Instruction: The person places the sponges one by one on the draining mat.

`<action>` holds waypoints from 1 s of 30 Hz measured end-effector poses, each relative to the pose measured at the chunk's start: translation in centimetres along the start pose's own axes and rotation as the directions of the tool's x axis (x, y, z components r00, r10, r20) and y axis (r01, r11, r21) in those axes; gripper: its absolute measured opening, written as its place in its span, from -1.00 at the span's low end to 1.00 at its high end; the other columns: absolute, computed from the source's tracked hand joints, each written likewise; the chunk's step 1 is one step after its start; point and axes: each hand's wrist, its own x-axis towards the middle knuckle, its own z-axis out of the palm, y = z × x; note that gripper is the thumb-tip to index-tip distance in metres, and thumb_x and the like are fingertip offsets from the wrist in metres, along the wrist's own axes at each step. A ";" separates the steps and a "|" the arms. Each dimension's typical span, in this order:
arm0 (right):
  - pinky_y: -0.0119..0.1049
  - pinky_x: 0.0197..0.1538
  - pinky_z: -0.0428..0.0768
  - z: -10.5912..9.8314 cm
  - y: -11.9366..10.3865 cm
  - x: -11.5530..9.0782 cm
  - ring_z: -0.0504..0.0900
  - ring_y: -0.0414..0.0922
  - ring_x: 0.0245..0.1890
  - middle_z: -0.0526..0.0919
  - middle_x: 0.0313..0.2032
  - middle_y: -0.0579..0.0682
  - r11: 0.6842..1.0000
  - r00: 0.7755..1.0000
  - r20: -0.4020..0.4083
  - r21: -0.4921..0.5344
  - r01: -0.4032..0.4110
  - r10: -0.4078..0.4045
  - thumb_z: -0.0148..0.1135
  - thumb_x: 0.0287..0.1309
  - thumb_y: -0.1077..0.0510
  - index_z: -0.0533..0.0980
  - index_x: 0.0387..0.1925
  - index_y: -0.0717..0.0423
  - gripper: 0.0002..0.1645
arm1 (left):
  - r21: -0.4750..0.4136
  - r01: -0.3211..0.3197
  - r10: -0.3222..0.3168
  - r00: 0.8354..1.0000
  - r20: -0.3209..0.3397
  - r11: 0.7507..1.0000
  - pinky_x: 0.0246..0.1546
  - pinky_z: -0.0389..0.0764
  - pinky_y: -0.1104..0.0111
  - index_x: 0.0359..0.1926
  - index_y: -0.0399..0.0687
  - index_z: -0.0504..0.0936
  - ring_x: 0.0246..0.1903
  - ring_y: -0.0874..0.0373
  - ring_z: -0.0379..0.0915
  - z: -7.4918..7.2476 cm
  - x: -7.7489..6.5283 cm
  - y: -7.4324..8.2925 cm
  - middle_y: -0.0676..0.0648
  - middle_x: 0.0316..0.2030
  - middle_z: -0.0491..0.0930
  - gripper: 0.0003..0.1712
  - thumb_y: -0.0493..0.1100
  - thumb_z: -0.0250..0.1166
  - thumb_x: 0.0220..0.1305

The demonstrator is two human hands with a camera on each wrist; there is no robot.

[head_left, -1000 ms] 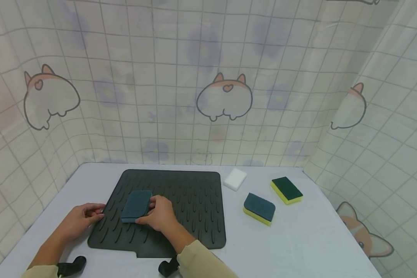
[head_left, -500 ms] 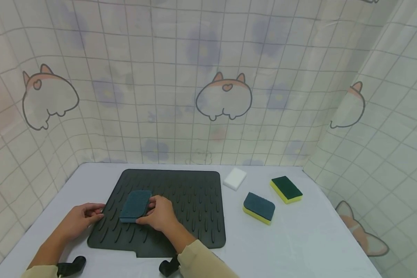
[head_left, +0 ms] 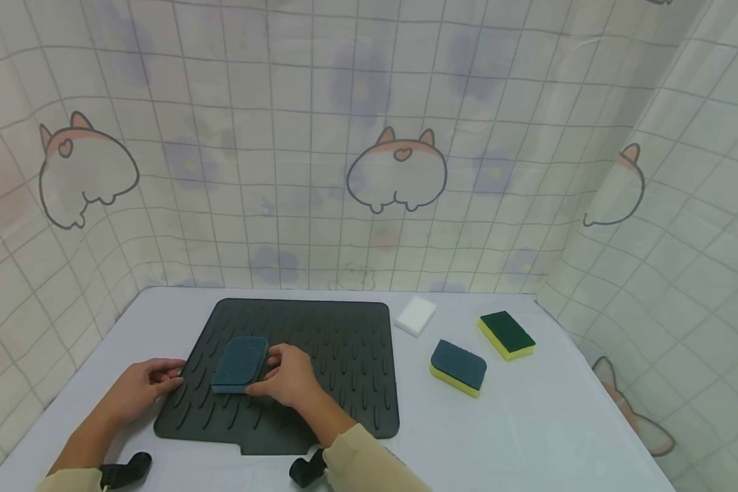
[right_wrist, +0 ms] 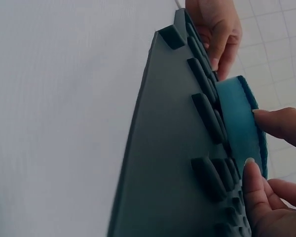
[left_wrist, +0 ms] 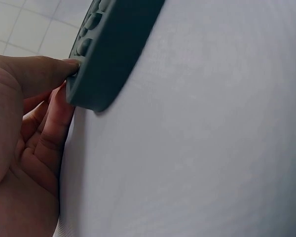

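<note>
A blue sponge (head_left: 240, 364) with a darker scouring face lies on the left part of a dark grey ridged rubber mat (head_left: 344, 355). My right hand (head_left: 290, 378) holds it at its right side, thumb by the near edge and fingers at the right edge. In the right wrist view, a fingertip touches the scouring layer of the sponge (right_wrist: 239, 118) and the thumb lies in front of its side. My left hand (head_left: 140, 389) pinches the mat's left edge; in the left wrist view the thumb (left_wrist: 44, 74) is on the ridged face and curled fingers lie behind.
To the mat's right, on the white-covered table (head_left: 443, 437), are a white sponge block (head_left: 416, 316), a yellow sponge with a dark blue face (head_left: 458, 367) and a yellow-and-green sponge (head_left: 507, 335). A tile-patterned curtain (head_left: 320, 253) surrounds the table's back and sides.
The right hand has shifted slightly to the right along the blue sponge's edge, while the sponge has crept a little left. The left hand keeps its place on the mat.
</note>
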 end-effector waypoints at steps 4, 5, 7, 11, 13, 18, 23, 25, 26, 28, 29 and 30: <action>-0.31 -0.14 0.67 -0.5 0.1 -0.1 0.68 -0.29 -0.23 0.67 0.01 -0.04 1.000 1.000 0.010 0.005 0.006 -0.006 0.69 -0.12 0.18 0.52 0.25 0.14 -0.16 | -0.004 0.003 -0.003 1.000 0.002 1.000 -0.36 0.49 0.37 0.24 -0.46 0.52 -0.22 0.10 0.46 -0.1 -0.1 0.1 -0.12 -0.19 0.63 -0.44 -0.14 0.35 0.38; -0.31 -0.14 0.67 -0.6 0.2 -0.1 0.68 -0.29 -0.23 0.68 0.01 -0.03 1.000 1.000 0.014 0.015 0.009 -0.009 0.68 -0.12 0.19 0.51 0.25 0.15 -0.16 | -0.004 0.005 -0.005 1.000 0.002 1.000 -0.36 0.49 0.37 0.24 -0.46 0.52 -0.22 0.10 0.46 -0.1 -0.1 0.1 -0.12 -0.19 0.63 -0.44 -0.14 0.35 0.38; -0.31 -0.15 0.67 -0.9 0.3 -0.2 0.67 -0.29 -0.22 0.68 0.02 -0.03 0.999 1.000 0.013 0.025 0.025 -0.025 0.68 -0.11 0.19 0.52 0.25 0.16 -0.17 | -0.007 0.006 -0.005 1.000 0.003 1.000 -0.36 0.49 0.37 0.24 -0.46 0.52 -0.22 0.10 0.46 -0.1 -0.2 0.1 -0.12 -0.19 0.63 -0.44 -0.15 0.35 0.38; -0.34 -0.17 0.67 -1.8 0.4 -0.4 0.64 -0.30 -0.23 0.68 0.02 0.02 0.995 0.998 0.007 0.079 0.057 -0.058 0.66 -0.07 0.19 0.52 0.25 0.16 -0.20 | -0.005 0.000 0.000 1.000 0.002 1.000 -0.37 0.48 0.37 0.24 -0.46 0.52 -0.23 0.10 0.46 -0.1 -0.1 0.2 -0.12 -0.20 0.63 -0.45 -0.15 0.35 0.38; -0.35 -0.17 0.67 -2.1 0.5 -0.5 0.64 -0.31 -0.24 0.68 0.01 0.04 0.993 0.997 -0.001 0.098 0.071 -0.071 0.65 -0.06 0.18 0.53 0.24 0.15 -0.22 | -0.001 -0.004 0.004 1.000 0.002 1.000 -0.37 0.48 0.37 0.24 -0.46 0.52 -0.23 0.10 0.46 -0.1 0.0 0.1 -0.12 -0.20 0.63 -0.45 -0.16 0.35 0.38; -0.32 -0.12 0.69 -2.6 0.8 -0.6 0.66 -0.29 -0.20 0.68 0.03 0.07 0.990 0.997 -0.009 0.118 0.076 -0.075 0.64 -0.03 0.17 0.52 0.26 0.16 -0.22 | 0.013 -0.004 0.004 1.000 -0.002 1.000 -0.37 0.48 0.36 0.23 -0.45 0.53 -0.23 0.10 0.47 -0.1 0.1 0.0 -0.12 -0.20 0.64 -0.45 -0.14 0.35 0.38; -0.29 -0.08 0.69 -3.3 0.9 -0.9 0.66 -0.27 -0.18 0.68 0.08 0.09 0.990 0.997 -0.005 0.115 0.083 -0.083 0.63 -0.02 0.15 0.52 0.27 0.16 -0.21 | 0.019 -0.009 0.009 1.000 -0.002 1.000 -0.35 0.48 0.35 0.23 -0.45 0.54 -0.22 0.10 0.47 -0.2 0.0 0.1 -0.11 -0.20 0.64 -0.45 -0.13 0.35 0.38; -0.30 -0.08 0.69 -3.7 1.0 -1.1 0.67 -0.28 -0.18 0.67 0.09 0.09 0.990 0.996 -0.006 0.108 0.094 -0.094 0.63 -0.01 0.14 0.51 0.28 0.15 -0.21 | 0.021 -0.013 0.014 1.000 -0.004 1.000 -0.34 0.48 0.35 0.22 -0.45 0.54 -0.22 0.11 0.47 -0.2 -0.1 0.1 -0.11 -0.20 0.64 -0.45 -0.13 0.36 0.37; -0.30 -0.08 0.69 -3.9 1.0 -1.3 0.67 -0.27 -0.17 0.67 0.10 0.10 0.989 0.995 -0.006 0.109 0.101 -0.101 0.63 -0.01 0.14 0.51 0.28 0.16 -0.21 | 0.021 -0.016 0.016 1.000 -0.004 1.000 -0.34 0.49 0.35 0.22 -0.45 0.55 -0.22 0.11 0.48 -0.2 -0.1 0.2 -0.11 -0.20 0.64 -0.45 -0.13 0.36 0.37; -0.31 -0.08 0.69 -4.4 1.1 -1.5 0.67 -0.26 -0.16 0.67 0.11 0.12 0.987 0.993 -0.007 0.109 0.116 -0.116 0.62 0.00 0.14 0.51 0.28 0.17 -0.21 | 0.022 -0.021 0.021 1.000 -0.005 1.000 -0.34 0.49 0.36 0.22 -0.45 0.55 -0.22 0.11 0.48 -0.2 -0.1 0.2 -0.11 -0.20 0.64 -0.45 -0.13 0.36 0.37; -0.31 -0.08 0.69 -4.6 1.2 -1.6 0.67 -0.25 -0.15 0.66 0.12 0.13 0.986 0.992 -0.008 0.112 0.123 -0.123 0.62 0.01 0.14 0.51 0.28 0.16 -0.21 | 0.023 -0.023 0.023 1.000 -0.004 0.999 -0.33 0.49 0.36 0.22 -0.45 0.55 -0.22 0.11 0.48 -0.2 -0.1 0.2 -0.11 -0.20 0.65 -0.45 -0.13 0.36 0.37; -0.31 -0.08 0.69 -4.9 1.2 -1.6 0.67 -0.25 -0.15 0.66 0.12 0.13 0.985 0.992 -0.010 0.115 0.127 -0.127 0.61 0.01 0.14 0.51 0.28 0.16 -0.22 | 0.023 -0.024 0.024 1.000 -0.004 0.999 -0.33 0.49 0.36 0.22 -0.45 0.55 -0.22 0.12 0.49 -0.2 0.0 0.2 -0.11 -0.20 0.65 -0.45 -0.13 0.36 0.37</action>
